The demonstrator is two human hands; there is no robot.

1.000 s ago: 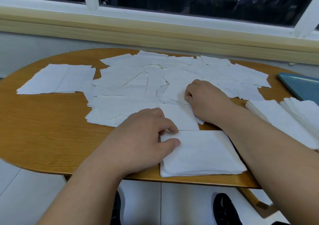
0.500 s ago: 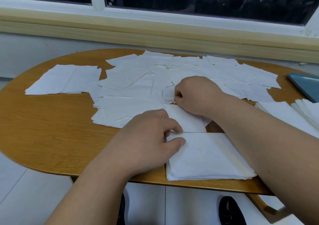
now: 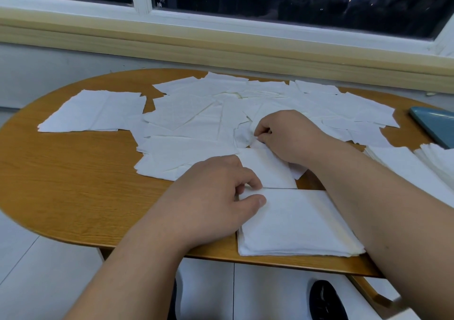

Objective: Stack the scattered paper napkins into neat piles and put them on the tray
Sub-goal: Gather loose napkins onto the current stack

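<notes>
Below the table's near rim, a dark shoe [image 3: 326,300] showed on the pale floor, its toe cut off. At the near edge of the table [image 3: 73,184], the neat pile [image 3: 299,224] of napkins lay flat, long axis running left to right, roughly square with the rim. My left hand [image 3: 211,197] gripped its far-left corner, thumb on top and forefinger curled against the far edge. My other fingers were tucked under the hand and hidden. My right forearm crossed the pile's right end and covered that corner.

Just beyond, my right hand [image 3: 287,135] pinched a loose napkin [image 3: 267,167] between thumb and forefinger. The sheet rose from the table toward my fingertips, its near edge lying along the pile's far edge. My palm hid its right side.

Farther out, the scattered napkins [image 3: 196,113] overlapped at mixed angles from the table's middle to its far side, too layered to count. At right, two more stacks [image 3: 403,167] ran out of view, their long edges slanting near-right. The teal tray [image 3: 432,123] sat beyond them, well apart from the pile, with only one corner visible. I could not tell whether the stacks touched it. Past the table, the window [image 3: 270,5] held dark, blurred reflections.
</notes>
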